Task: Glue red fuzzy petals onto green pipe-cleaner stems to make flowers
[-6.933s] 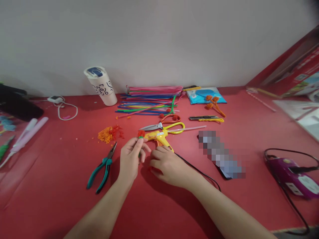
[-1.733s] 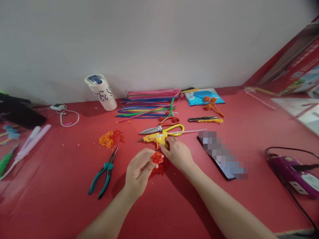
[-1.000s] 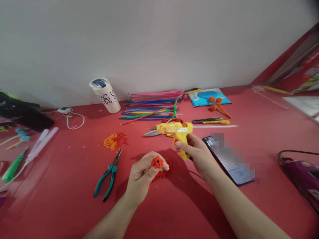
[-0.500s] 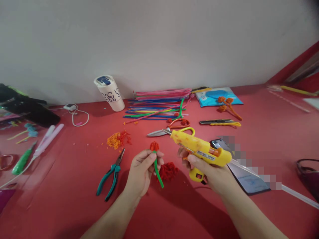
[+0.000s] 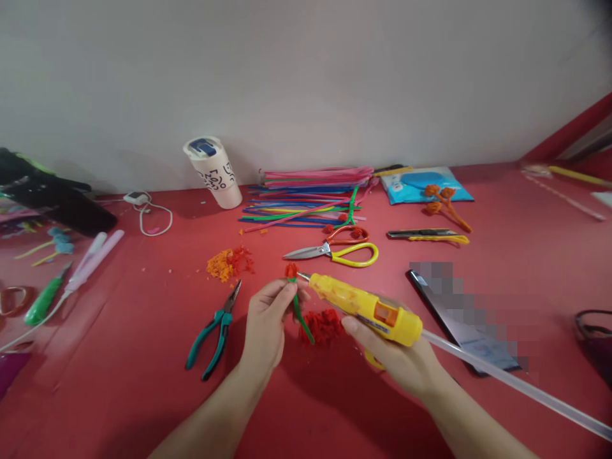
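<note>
My left hand (image 5: 268, 312) pinches a green pipe cleaner stem (image 5: 298, 311) topped by a small red fuzzy flower head (image 5: 291, 271). Wrapped round the handle of a yellow glue gun (image 5: 358, 303) is my right hand (image 5: 396, 354). The gun's metal nozzle points left and is at the right side of the flower head; whether it touches cannot be made out. A long clear glue stick (image 5: 516, 384) runs out of the gun's back. Below the stem lies a pile of red fuzzy pieces (image 5: 322, 326), partly hidden by my left hand and the gun.
Scissors (image 5: 329, 253) lie just beyond my hands, with teal pliers (image 5: 215, 335) to the left beside orange and red fluff (image 5: 224, 263). Further back are pipe cleaners (image 5: 306, 197) and a white tumbler (image 5: 215, 172). A phone (image 5: 454, 325) and a box cutter (image 5: 425, 234) lie right.
The glue gun has moved left and down, bringing its nozzle from above the scissors to the flower head. My left hand still holds the stem, now slightly higher and further left.
</note>
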The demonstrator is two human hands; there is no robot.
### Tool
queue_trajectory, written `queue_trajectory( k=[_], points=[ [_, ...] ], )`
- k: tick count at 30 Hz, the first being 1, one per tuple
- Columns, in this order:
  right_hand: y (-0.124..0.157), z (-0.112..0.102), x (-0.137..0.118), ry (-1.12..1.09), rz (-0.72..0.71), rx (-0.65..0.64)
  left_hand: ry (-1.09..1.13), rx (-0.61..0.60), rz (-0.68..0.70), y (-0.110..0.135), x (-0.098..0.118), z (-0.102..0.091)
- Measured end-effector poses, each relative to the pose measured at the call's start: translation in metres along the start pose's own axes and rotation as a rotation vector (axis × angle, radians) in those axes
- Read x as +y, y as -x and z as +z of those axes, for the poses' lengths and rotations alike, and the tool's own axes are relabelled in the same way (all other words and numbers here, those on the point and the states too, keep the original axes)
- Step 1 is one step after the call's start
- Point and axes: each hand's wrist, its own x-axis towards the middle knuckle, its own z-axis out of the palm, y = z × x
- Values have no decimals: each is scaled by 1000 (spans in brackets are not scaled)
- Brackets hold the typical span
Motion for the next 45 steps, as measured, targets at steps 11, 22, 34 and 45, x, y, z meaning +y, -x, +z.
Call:
queue_trajectory(
  k=[11,22,34,45],
  points=[
    [0,5,-3,73,-48,52,24,14,15,2,3,4],
    [1,5,1,118,-86,54,29,13,11,1,2,4],
    [1,5,0,115,-61,52,13,16,8,2,4,4],
    [2,3,-1,-107,152,33,-109,53,58,-4,1,-3]
  ],
)
